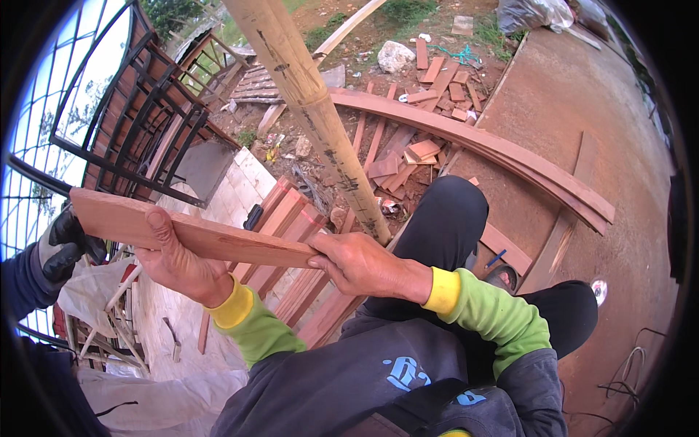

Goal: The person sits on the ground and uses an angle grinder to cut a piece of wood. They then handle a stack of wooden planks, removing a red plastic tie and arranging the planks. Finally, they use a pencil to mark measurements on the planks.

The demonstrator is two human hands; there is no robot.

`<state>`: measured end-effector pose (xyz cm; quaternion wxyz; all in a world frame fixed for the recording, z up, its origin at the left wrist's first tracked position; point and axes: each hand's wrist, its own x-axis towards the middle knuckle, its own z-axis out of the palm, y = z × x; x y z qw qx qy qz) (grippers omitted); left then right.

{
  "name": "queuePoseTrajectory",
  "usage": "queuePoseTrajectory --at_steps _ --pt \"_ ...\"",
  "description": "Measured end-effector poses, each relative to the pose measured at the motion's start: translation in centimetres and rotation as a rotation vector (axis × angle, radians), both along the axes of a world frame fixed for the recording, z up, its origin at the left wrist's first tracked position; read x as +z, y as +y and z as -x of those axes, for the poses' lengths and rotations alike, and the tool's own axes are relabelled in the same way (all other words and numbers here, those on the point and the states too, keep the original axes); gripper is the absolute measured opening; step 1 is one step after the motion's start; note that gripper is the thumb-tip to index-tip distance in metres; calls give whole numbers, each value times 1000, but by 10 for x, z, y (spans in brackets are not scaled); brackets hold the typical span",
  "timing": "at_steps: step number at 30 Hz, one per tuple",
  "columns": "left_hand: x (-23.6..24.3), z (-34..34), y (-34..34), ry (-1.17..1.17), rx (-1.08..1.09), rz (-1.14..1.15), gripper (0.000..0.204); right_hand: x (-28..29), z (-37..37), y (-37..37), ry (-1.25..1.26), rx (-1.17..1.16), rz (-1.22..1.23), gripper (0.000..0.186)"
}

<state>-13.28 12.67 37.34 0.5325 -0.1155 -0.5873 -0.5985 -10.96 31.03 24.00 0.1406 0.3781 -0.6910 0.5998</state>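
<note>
A short, flat reddish wooden board (247, 244) lies across both my hands, raised at its left end. My left hand (182, 266) grips it toward the left, thumb up over its face. My right hand (364, 266) pinches its right end between thumb and fingers. At the board's left end is a co-worker's hand (69, 240) in a dark-and-grey glove; whether it touches the board I cannot tell. Below the board, several red planks (320, 317) lie on pale boards, beside a small black object (254, 215).
A bamboo pole (313, 116) rises before me. Long curved planks (510, 153) reach over the concrete path (582, 95). Wood offcuts (419, 156) and a white rock (397, 57) lie on the dirt. A dark framed structure (145, 109) stands left; cables (626, 375) lie right.
</note>
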Motion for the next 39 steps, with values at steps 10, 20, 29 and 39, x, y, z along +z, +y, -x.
queuePoseTrajectory --at_steps 10,20,29,39 --pt "-4 3 0 -36 204 -85 56 4 18 -22 -90 77 -126 19" --pt "-67 15 -80 -158 -251 -389 81 14 30 15 -23 -141 -93 47" --pt "-195 32 -30 -779 -261 -423 55 2 43 157 -85 -562 -289 36" --pt "-265 -44 60 -912 -658 675 73 -78 -31 369 -838 -944 -590 46"
